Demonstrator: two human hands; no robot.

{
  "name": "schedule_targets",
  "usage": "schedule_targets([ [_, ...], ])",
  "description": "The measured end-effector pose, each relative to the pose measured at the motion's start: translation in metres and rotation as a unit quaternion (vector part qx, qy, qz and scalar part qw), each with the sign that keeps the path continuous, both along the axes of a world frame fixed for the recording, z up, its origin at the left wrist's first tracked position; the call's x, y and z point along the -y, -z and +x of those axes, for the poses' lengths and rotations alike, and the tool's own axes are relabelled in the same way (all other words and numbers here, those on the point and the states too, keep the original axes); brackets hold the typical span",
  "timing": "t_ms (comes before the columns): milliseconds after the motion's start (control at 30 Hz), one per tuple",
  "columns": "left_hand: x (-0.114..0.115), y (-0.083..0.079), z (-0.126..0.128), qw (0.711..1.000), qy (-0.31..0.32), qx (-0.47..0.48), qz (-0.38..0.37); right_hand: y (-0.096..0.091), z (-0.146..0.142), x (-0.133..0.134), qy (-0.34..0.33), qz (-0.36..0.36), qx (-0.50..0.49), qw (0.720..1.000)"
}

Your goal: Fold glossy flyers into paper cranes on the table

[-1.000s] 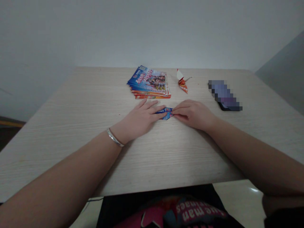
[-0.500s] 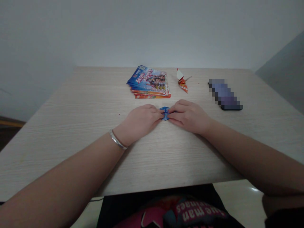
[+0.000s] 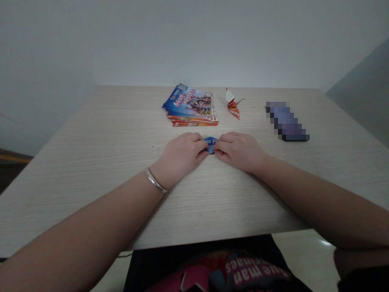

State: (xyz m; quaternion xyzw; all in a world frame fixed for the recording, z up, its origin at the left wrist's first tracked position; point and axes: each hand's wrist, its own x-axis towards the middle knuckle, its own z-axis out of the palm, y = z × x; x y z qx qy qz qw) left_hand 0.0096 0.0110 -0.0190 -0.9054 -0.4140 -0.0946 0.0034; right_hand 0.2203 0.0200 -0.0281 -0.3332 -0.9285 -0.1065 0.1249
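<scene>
A small piece of folded blue paper (image 3: 210, 142) lies low over the table between my hands. My left hand (image 3: 184, 156), with a silver bangle at the wrist, pinches its left side. On the right side, the fingers of my right hand (image 3: 241, 151) are bent and closed on the paper. Fingertips hide both side edges of it. Beyond the hands sits an orange and white paper crane (image 3: 233, 107). To its left is a fanned stack of printed leaflets (image 3: 191, 103), blue on top with orange edges below.
A dark phone (image 3: 287, 121), blurred into blocks, lies at the right of the pale wooden table (image 3: 100, 162). The wall (image 3: 206, 44) stands behind the table's far edge. The near edge runs just above my lap.
My fingers have curled in from lying flatter on the folded paper to pinching its two sides. More of the paper's upper face shows. The leaflets, crane and phone have stayed put.
</scene>
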Motion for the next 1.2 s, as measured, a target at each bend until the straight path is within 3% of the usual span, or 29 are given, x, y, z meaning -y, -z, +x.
schedule_targets([
  [433, 0.005, -0.002, 0.005, 1.000, -0.011, -0.014, 0.007, 0.004, 0.000, -0.001, -0.006, 0.025, -0.016, 1.000],
  [833, 0.004, -0.001, 0.004, 0.998, 0.014, -0.047, 0.030, 0.005, 0.001, 0.000, -0.027, 0.004, -0.034, 0.999],
  [1200, -0.001, 0.009, 0.003, 0.999, 0.012, 0.049, 0.017, 0.007, -0.002, -0.005, 0.018, -0.129, -0.137, 0.982],
])
